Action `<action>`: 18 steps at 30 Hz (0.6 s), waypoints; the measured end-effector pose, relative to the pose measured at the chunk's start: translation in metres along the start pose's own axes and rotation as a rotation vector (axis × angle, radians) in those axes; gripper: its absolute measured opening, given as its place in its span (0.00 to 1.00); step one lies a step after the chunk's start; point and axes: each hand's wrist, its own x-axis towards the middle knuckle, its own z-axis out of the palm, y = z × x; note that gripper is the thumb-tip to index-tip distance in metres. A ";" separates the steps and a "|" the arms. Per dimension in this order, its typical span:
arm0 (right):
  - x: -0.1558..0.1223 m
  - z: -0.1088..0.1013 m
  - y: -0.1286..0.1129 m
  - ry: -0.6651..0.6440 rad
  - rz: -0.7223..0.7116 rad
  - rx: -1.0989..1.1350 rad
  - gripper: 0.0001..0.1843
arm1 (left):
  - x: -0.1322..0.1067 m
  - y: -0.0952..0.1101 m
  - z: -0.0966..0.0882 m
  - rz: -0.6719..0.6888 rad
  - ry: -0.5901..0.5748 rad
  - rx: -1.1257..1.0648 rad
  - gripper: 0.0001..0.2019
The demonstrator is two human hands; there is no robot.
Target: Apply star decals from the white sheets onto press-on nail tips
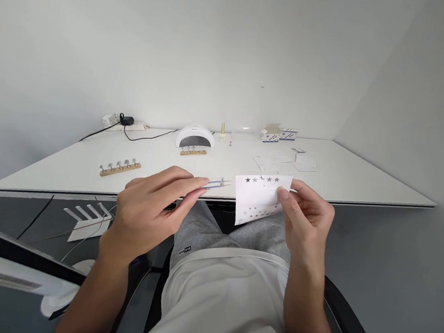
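My left hand (159, 202) pinches a pair of tweezers (216, 184), whose tips point right and stand slightly apart. Between the tweezers' tips and the tabletop behind them a small shiny piece shows, too small to make out. Held by its right edge in my right hand (304, 211) is a white sticker sheet (260, 199) with rows of silver stars, larger along the top and smaller lower down. The tweezers' tips are just left of the sheet, apart from it. Both hands are over the table's front edge and my lap.
On the white table (160, 155) stand a nail lamp (195, 137), a polish bottle (222, 134), small boxes (271, 134) and paper sheets (271, 162). Wooden stands (120, 168) hold small metal posts. A router (89, 227) is below left; a monitor-like panel (12, 266) is near my left arm.
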 end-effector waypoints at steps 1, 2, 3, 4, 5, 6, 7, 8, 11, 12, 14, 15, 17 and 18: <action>0.000 0.000 0.000 -0.002 0.000 0.002 0.05 | 0.000 0.000 0.000 -0.002 -0.002 0.000 0.14; 0.000 -0.001 0.001 -0.003 -0.003 0.004 0.05 | 0.000 0.000 0.000 -0.003 -0.003 0.000 0.14; 0.000 -0.001 0.001 -0.006 -0.006 0.008 0.04 | 0.000 0.000 0.000 -0.001 -0.001 -0.003 0.14; 0.000 -0.002 0.002 -0.006 -0.008 0.010 0.04 | 0.000 0.000 0.000 0.002 0.003 -0.004 0.14; 0.000 -0.003 0.003 -0.007 -0.010 0.011 0.05 | 0.000 0.000 0.000 0.005 0.004 -0.001 0.14; 0.000 -0.003 0.005 -0.008 -0.014 0.010 0.05 | 0.001 0.000 0.000 0.009 0.006 0.004 0.14; 0.001 -0.005 0.006 -0.008 -0.019 0.007 0.06 | 0.001 0.000 0.000 0.011 0.008 0.010 0.14; 0.001 -0.006 0.008 -0.007 -0.023 -0.001 0.07 | 0.001 0.000 0.000 0.010 0.008 0.017 0.14; 0.005 -0.010 0.013 0.022 -0.041 -0.024 0.09 | 0.001 -0.001 -0.001 0.000 0.010 0.031 0.13; 0.006 -0.012 0.014 0.046 -0.048 -0.031 0.09 | 0.001 -0.002 -0.002 -0.008 0.012 0.032 0.13; 0.010 -0.015 0.016 0.101 -0.060 -0.049 0.07 | 0.000 -0.003 -0.002 -0.018 0.012 0.030 0.14; 0.012 -0.016 0.016 0.130 -0.065 -0.058 0.06 | 0.000 -0.004 -0.002 -0.021 0.012 0.030 0.14; 0.016 -0.019 0.018 0.178 -0.068 -0.075 0.06 | -0.001 -0.006 -0.002 -0.020 0.012 0.030 0.14; 0.018 -0.021 0.019 0.198 -0.066 -0.081 0.06 | -0.001 -0.008 -0.002 -0.023 0.011 0.030 0.14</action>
